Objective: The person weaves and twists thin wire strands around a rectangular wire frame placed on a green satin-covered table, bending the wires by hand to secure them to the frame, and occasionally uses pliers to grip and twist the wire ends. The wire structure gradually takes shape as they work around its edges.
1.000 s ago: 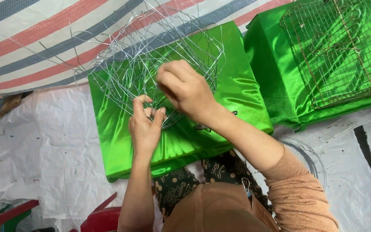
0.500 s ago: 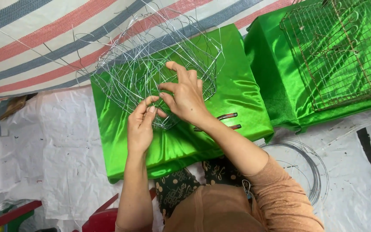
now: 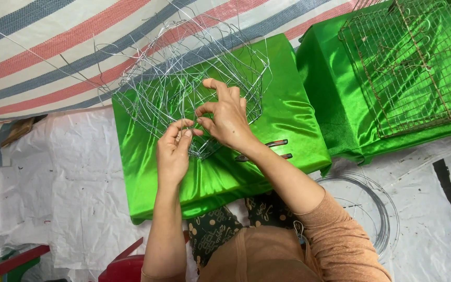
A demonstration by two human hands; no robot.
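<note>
- Head view, the work in hand: both hands meet on a tangled open basket-shaped frame of thin silver wire [image 3: 184,83], which rests on a green satin-covered block [image 3: 293,120] serving as the bench, at the centre of the picture. Judging by the pose, a strand low on the frame's near side is being bent or twisted into place.
- Left hand [image 3: 173,154]: comes in from 6 o'clock, thumb and forefinger closed in a tight pinch on a strand at the frame's lower edge; the other fingers are curled.
- Right hand [image 3: 229,119]: comes in from 4 o'clock, thumb and forefinger nipped on the wire just beside the left pinch, the remaining fingers spread loosely over the frame.
- What the handling calls for: fine fingertip control, since the wire looks springy and its loose ends stick out at 11 and 1 o'clock.
- Materials around it: dark-handled pliers [image 3: 275,143] lie on the glossy satin just right of the right wrist; a rusty square-mesh wire cage [image 3: 408,62] sits on a second green block at 2 o'clock; a flat coil of grey wire [image 3: 384,219] lies at 4 o'clock on crinkled white plastic sheeting [image 3: 53,183]; a red, blue and white striped tarpaulin [image 3: 43,57] spans 10 to 12 o'clock.
</note>
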